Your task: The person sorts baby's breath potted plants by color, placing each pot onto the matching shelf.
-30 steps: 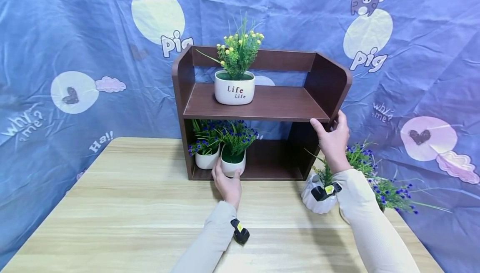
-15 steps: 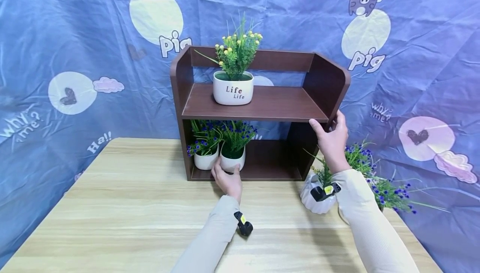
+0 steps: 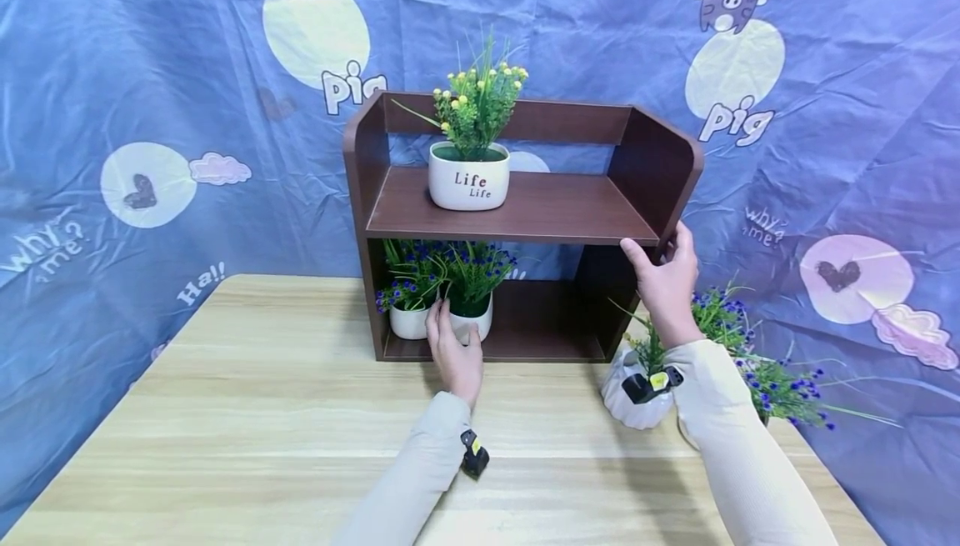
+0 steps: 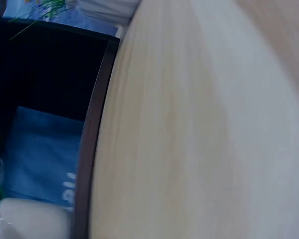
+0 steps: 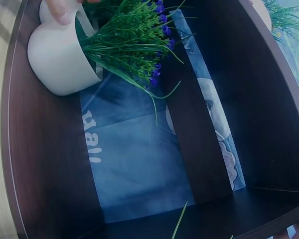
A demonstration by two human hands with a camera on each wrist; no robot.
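My left hand (image 3: pixel 456 356) is at the front of a white pot of blue-purple flowers (image 3: pixel 481 326), its fingers fairly straight along the left side and the thumb near the front. In the right wrist view, fingertips overlap the rim of this white pot (image 5: pixel 52 57); the left wrist view catches only a corner of the pot (image 4: pixel 32 219). Close on its left, also on the lower shelf, stands a similar flower pot (image 3: pixel 407 323). My right hand (image 3: pixel 670 286) grips the right side panel of the dark brown shelf unit (image 3: pixel 517 225), thumb on the front edge, fingers round the outside.
A white "Life" pot with yellow flowers (image 3: pixel 469 179) stands on the upper shelf. Right of the unit, a ribbed white pot (image 3: pixel 637 400) and more blue-flowered plants (image 3: pixel 780 388) sit partly behind my right sleeve on the wooden table (image 3: pixel 262 413).
The right-hand flower pot has shifted slightly back into the lower shelf. My left fingers have risen and straightened from round its side. My right hand has stayed on the shelf unit.
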